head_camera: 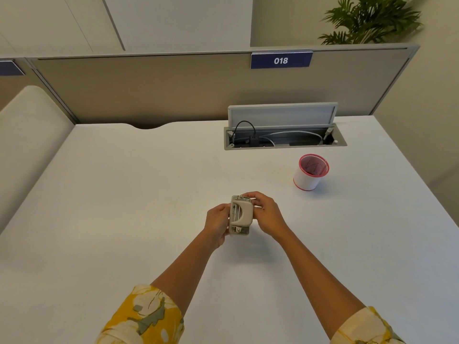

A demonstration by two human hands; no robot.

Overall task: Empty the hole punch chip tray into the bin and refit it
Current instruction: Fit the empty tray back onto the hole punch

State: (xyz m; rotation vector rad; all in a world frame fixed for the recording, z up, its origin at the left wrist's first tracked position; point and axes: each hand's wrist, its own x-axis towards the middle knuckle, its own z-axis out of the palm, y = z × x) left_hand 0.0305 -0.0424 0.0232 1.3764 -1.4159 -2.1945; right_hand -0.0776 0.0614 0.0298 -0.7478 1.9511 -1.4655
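A small beige hole punch is held between both hands just above the middle of the white desk. My left hand grips its left side and near end. My right hand wraps its right side, with fingertips on the far top corner. The chip tray underneath is hidden from view. A small white bin with a red rim and red mesh lining stands upright on the desk, far right of the hands.
An open cable well with a raised lid and wires sits in the desk behind the bin. A beige partition with a blue "018" tag closes off the back. A cream cushioned seat lies to the left.
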